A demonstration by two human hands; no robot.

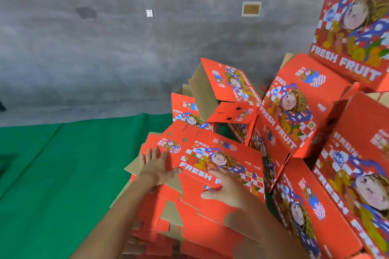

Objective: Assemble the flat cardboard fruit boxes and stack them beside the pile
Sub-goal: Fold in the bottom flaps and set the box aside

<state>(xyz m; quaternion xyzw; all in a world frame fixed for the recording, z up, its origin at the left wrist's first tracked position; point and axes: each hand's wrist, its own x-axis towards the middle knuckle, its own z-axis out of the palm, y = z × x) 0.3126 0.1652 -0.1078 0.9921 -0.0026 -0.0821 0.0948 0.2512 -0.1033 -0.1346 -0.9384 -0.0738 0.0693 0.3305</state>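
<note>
Assembled boxes (294, 107) crowd right, green floor (52, 174) left; my left hand (156, 164) and right hand (226, 189), each grip flat open, press top flat box (221, 153) on pile (168, 227)

1. Flat box (221, 160): red, "FRESH FRUIT" print, cartoon figure; lies unfolded atop the pile of flats (189, 227).
2. Assembled boxes (294, 111): same print, stacked unevenly just right of the pile, several tilted.
3. One open box (223, 90) lies tipped, brown inside showing.

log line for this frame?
phase: reaching | left hand: open, on flat box | right hand: open, on same | built boxes: right
</note>
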